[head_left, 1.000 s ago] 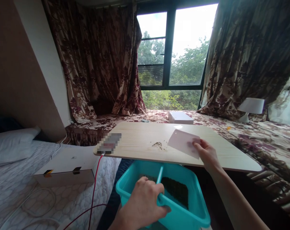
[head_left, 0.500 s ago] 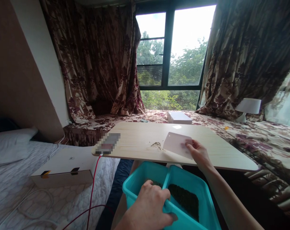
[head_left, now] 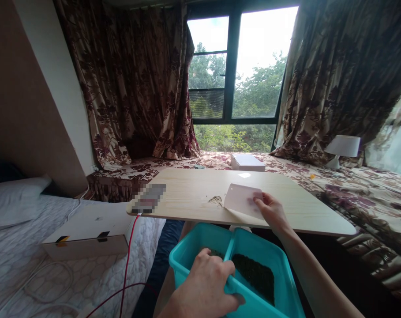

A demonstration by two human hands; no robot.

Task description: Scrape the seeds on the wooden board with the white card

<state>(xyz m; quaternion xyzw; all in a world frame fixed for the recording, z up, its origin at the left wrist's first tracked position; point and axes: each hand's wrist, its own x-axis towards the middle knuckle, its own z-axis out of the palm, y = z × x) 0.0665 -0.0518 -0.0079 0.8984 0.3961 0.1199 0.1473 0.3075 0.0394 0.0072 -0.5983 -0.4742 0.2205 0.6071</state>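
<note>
While my left hand (head_left: 208, 280) curled around the teal tub's (head_left: 263, 247) rim, my right hand (head_left: 273, 210) pinched a translucent sheet (head_left: 241, 199) over the tabletop (head_left: 183, 190) at the tub's twelve o'clock, grains (head_left: 215, 200) beside the sheet's nine-o'clock edge.

The left hand (head_left: 208, 280) lies over the near rim of the tub (head_left: 260, 242), at its divider; fill (head_left: 255, 274) sits in the compartment right of that hand. Past the tub is the table (head_left: 183, 190). Over it, the sheet (head_left: 242, 200) extends left from the right hand (head_left: 269, 210), with grains (head_left: 215, 201) on the table beyond its left edge. Well left of the left hand, a carton (head_left: 91, 223) rests on the bed (head_left: 8, 238). Beyond the right hand, past the table, the ledge (head_left: 293, 168) bears a box (head_left: 248, 164) and, farther right, a lamp (head_left: 342, 145).
</note>
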